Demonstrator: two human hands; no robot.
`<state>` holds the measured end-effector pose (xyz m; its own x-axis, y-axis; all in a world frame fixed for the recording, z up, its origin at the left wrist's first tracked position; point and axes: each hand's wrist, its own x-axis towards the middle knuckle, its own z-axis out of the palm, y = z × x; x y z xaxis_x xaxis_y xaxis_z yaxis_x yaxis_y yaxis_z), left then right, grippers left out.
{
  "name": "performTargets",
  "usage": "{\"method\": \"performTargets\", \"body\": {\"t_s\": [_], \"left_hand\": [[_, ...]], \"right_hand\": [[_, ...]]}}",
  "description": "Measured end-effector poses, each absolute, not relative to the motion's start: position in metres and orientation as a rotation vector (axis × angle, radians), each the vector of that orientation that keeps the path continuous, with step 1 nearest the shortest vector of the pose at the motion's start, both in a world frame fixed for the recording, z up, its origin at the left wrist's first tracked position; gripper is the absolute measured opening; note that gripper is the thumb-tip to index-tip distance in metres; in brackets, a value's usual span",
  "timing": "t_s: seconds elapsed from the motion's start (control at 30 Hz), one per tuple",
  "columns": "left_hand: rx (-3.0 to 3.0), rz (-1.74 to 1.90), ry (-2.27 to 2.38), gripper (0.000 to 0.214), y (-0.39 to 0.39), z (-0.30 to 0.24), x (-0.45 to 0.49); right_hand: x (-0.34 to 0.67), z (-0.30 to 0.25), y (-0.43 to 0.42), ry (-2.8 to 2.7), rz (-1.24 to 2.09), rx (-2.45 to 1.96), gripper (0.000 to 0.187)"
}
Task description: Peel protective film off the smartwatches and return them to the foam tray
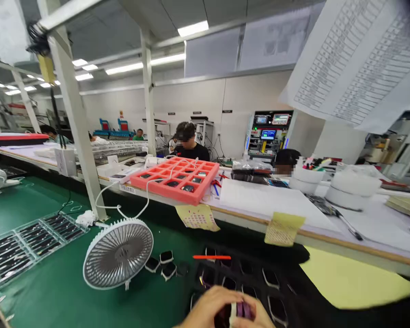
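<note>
At the bottom edge my left hand (207,309) curls its fingers around a small purple and white part (241,310). Only the top of my right hand (259,321) shows, and it presses against the same part from the right. Both hands hover over a black compartment tray (295,266) holding small square dark parts with white rims (269,277). A thin red stick (212,257) lies across the tray's far side. Three loose square parts (162,265) lie on the green mat just left of the tray.
A small white fan (118,253) stands on the green mat (48,291), its cable running up to the shelf. A clear tray of dark strips (23,243) lies far left. A red tray (177,178) and white sheets sit on the raised shelf. A yellow sheet (355,282) lies right. People work opposite.
</note>
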<state>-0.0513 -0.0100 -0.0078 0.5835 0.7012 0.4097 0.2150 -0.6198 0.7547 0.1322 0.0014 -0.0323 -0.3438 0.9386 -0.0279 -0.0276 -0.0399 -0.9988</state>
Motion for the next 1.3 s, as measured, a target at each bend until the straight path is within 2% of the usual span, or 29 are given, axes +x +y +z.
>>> {"method": "performTargets", "body": {"t_s": [0.07,0.2,0.4,0.6,0.7,0.83,1.03,1.13,1.23,1.3], "left_hand": [[2.246,1.101,0.742,0.05,-0.017,-0.003,-0.048],[2.396,1.187,0.808,0.051,-0.035,0.012,-0.047],[2.414,0.951,1.025,0.051,-0.064,0.034,-0.067],[2.562,0.461,1.082,0.06,-0.075,0.019,-0.064],[2.59,0.458,1.081,0.065,-0.076,0.013,-0.065],[2.687,0.514,1.078,0.07,-0.076,0.015,-0.087],[2.876,0.357,1.082,0.051,-0.088,0.01,-0.121],[2.825,0.256,0.975,0.049,-0.091,0.013,-0.127],[2.754,0.311,1.017,0.039,-0.072,0.025,-0.119],[2.712,0.412,1.209,0.031,-0.044,0.033,-0.104]], "right_hand": [[0.131,-0.022,-0.007,-1.381,1.539,-0.956,0.052],[0.133,0.008,-0.023,-1.411,1.665,-0.846,0.051],[0.154,0.03,-0.051,-1.173,1.689,-0.961,0.047],[0.152,0.004,-0.088,-1.558,1.304,-1.021,0.033],[0.145,-0.008,-0.103,-1.729,1.164,-1.043,0.032],[0.143,-0.018,-0.113,-1.725,1.164,-1.072,0.04],[0.147,-0.011,-0.119,-1.965,0.962,-1.235,0.041],[0.152,-0.002,-0.124,-2.164,0.916,-1.302,0.042],[0.159,0.008,-0.125,-2.258,0.976,-1.324,0.044],[0.163,0.018,-0.119,-2.257,0.948,-1.318,0.043]]}}
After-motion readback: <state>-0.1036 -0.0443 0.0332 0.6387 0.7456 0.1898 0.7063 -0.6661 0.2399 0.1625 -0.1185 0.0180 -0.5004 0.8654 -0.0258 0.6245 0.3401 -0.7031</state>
